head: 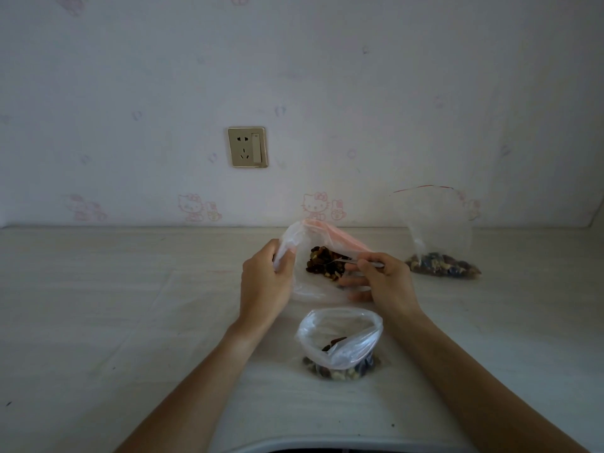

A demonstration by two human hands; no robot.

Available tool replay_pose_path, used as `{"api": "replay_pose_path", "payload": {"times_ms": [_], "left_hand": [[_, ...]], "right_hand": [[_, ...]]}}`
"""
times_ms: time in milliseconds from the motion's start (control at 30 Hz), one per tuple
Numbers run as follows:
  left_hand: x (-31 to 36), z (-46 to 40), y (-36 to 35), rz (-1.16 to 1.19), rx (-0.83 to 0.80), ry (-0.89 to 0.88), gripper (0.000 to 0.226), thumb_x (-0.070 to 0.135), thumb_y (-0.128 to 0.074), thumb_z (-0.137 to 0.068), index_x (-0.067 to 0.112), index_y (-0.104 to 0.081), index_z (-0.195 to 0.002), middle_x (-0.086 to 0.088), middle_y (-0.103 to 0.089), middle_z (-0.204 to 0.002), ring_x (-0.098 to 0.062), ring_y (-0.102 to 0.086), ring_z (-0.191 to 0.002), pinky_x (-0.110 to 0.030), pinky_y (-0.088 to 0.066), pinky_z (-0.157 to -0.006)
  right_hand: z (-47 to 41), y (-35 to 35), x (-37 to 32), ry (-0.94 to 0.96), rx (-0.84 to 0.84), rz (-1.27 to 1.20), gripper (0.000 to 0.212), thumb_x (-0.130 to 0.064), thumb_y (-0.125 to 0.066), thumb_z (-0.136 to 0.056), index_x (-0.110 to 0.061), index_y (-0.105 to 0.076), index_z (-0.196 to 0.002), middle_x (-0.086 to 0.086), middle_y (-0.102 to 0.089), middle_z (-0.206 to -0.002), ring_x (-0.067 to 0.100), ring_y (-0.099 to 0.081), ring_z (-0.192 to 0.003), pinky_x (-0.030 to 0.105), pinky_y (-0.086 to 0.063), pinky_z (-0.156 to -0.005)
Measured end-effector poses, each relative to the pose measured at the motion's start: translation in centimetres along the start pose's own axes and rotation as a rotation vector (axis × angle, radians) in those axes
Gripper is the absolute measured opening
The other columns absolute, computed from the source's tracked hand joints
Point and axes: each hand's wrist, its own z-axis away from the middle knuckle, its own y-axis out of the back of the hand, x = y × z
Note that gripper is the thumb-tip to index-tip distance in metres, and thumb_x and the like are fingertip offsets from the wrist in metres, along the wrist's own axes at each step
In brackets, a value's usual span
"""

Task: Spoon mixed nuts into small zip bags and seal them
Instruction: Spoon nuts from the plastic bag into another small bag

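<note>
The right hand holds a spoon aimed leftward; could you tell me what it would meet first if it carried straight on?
Most likely the mixed nuts inside the large bag, where the spoon of the right hand already points.

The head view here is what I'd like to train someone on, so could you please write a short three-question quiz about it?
1. True or false: the left hand holds the rim of the big plastic bag open.
2. What does the right hand hold? A) a spoon B) scissors C) a cup
3. Fill in: the zip bag with the red strip stands at the far ____ of the table.

Key
1. True; its fingers are curled round the bag's edge.
2. A; the spoon reaches into the nuts in the big bag, while the small open bag sits nearer the person.
3. Right.
</note>
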Motion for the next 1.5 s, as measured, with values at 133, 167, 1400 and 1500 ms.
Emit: {"api": "replay_pose_path", "payload": {"times_ms": [133, 167, 1400, 1500], "left_hand": [[0.0, -0.2, 0.1, -0.001, -0.012, 0.0, 0.043, 0.032, -0.061, -0.102, 0.017, -0.04, -0.067, 0.01, -0.04, -0.055, -0.007, -0.034, -0.049, -0.02, -0.03, -0.046], [0.0, -0.2, 0.2, -0.002, -0.017, -0.004, 0.043, 0.034, -0.06, -0.102, 0.017, -0.041, -0.068, 0.009, -0.04, -0.056, -0.007, -0.034, -0.049, -0.019, -0.029, -0.046], [7.1, 6.6, 5.9, 0.004, -0.505, 0.283, 0.018, 0.033, -0.073, -0.096, 0.019, -0.079, -0.086, 0.005, -0.075, -0.069, -0.006, -0.066, -0.056, -0.015, -0.047, -0.06], [7.3, 6.5, 6.0, -0.029, -0.501, 0.248, 0.018, 0.034, -0.073, -0.096, 0.019, -0.079, -0.088, 0.0, -0.074, -0.068, -0.005, -0.064, -0.055, -0.011, -0.045, -0.059]], "right_hand": [[0.6, 0.8, -0.2, 0.027, -0.026, 0.017, 0.013, -0.008, -0.054, -0.105, -0.004, -0.065, -0.11, 0.014, -0.077, -0.097, 0.032, -0.078, -0.079, 0.048, -0.063, -0.065], [0.7, 1.1, -0.4, 0.03, -0.034, 0.01, 0.013, -0.008, -0.054, -0.105, -0.005, -0.066, -0.109, 0.013, -0.078, -0.096, 0.03, -0.078, -0.08, 0.045, -0.063, -0.061], [12.7, 8.5, -8.0, 0.764, -0.421, 0.851, 0.014, -0.03, -0.055, -0.102, -0.024, -0.068, -0.107, -0.017, -0.074, -0.097, 0.011, -0.072, -0.081, 0.038, -0.06, -0.068], [13.4, 8.3, -8.7, 1.068, -0.492, 1.077, 0.027, -0.03, -0.043, -0.107, -0.019, -0.068, -0.111, -0.007, -0.071, -0.097, 0.013, -0.067, -0.078, 0.037, -0.056, -0.063]]}}
